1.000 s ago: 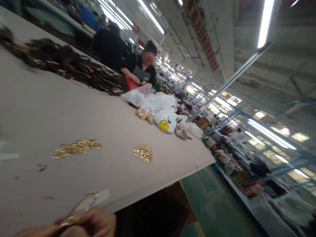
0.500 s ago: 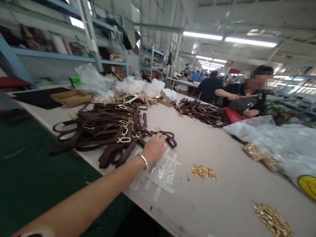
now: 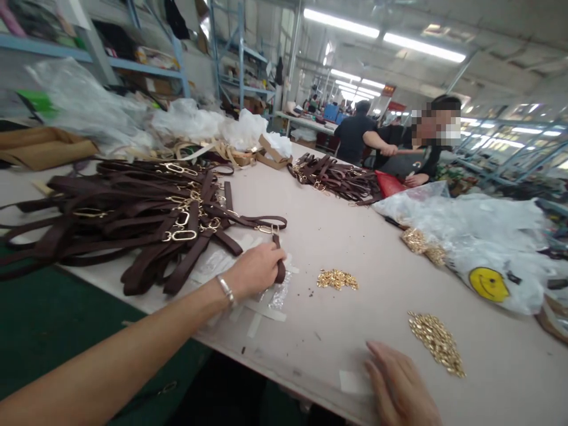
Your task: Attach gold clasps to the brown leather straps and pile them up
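My left hand (image 3: 258, 267), with a silver bangle at the wrist, is closed on a dark brown strap (image 3: 280, 274). A gold metal loop stands at the strap's upper end, and the rest is hidden behind my fingers. Under and beside that hand lie small clear bags (image 3: 279, 296) taped to the table. Left of it spreads a large heap of brown straps (image 3: 146, 222) with gold hooks and rings. My right hand (image 3: 399, 381) hovers at the lower edge, fingers stretched out and holding nothing. Near it lies a pile of small gold metal pieces (image 3: 437, 343).
Another small gold pile (image 3: 337, 279) lies mid-table. Beyond are more brown straps (image 3: 335, 177), a cardboard tray (image 3: 42, 148) and white plastic bags (image 3: 195, 121). Clear plastic bags (image 3: 492, 228) cover the right side. Across the table a co-worker (image 3: 410, 148) holds a stick-like tool.
My left hand has picked up a brown strap and drawn it nearer, over the taped bags. My right hand has come into view at the bottom. The camera view has turned.
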The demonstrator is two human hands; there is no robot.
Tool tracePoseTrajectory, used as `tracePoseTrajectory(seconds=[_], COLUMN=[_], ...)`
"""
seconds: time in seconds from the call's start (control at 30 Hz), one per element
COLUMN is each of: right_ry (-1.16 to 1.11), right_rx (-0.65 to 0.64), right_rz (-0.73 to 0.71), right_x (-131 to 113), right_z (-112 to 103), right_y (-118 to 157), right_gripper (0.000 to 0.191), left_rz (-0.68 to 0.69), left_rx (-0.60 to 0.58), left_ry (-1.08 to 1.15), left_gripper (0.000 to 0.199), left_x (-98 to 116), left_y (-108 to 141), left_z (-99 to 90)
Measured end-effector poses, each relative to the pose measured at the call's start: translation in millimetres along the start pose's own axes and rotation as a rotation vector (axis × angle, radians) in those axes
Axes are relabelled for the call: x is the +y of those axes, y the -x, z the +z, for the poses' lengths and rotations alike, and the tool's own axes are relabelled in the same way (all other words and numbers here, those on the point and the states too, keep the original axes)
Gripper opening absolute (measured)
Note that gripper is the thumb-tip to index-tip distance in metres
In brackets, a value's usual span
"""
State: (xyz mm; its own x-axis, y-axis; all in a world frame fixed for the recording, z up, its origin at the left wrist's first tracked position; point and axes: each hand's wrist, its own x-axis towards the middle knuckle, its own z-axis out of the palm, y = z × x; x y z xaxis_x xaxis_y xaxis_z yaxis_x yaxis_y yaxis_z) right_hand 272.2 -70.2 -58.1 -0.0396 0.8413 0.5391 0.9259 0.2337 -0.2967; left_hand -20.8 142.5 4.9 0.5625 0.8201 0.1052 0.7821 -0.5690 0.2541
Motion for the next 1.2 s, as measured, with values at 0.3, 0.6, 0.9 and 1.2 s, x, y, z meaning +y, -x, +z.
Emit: tracePoseTrajectory(seconds=[0.3,0.6,0.9,1.2], right_ry=[0.225,-0.057,-0.920,-1.298], right_rx=[-0.254,-0.040,-0.114,-0.193], right_rz=[-0.072,0.021,0.753,0.810], right_x=[-52,-43,-86,-116], right_z=[77,79,52,51], right_y=[-92,-91,-61,-50], right_gripper=[0.038,0.035,0.036,0.023], left_rz=[-0.053,-0.219,-0.201,-0.352], left_rx=[-0.111,-0.062,-0.096,-0.331], left_ry=[0.306,0.073,0.314,1.475], left_gripper=[0.048,0.036,0.036,0.028], left_x=[20,29,24,65], left_y=[113,57,74,106], left_z=[-26.7,-15.3,-16.0,-5.9])
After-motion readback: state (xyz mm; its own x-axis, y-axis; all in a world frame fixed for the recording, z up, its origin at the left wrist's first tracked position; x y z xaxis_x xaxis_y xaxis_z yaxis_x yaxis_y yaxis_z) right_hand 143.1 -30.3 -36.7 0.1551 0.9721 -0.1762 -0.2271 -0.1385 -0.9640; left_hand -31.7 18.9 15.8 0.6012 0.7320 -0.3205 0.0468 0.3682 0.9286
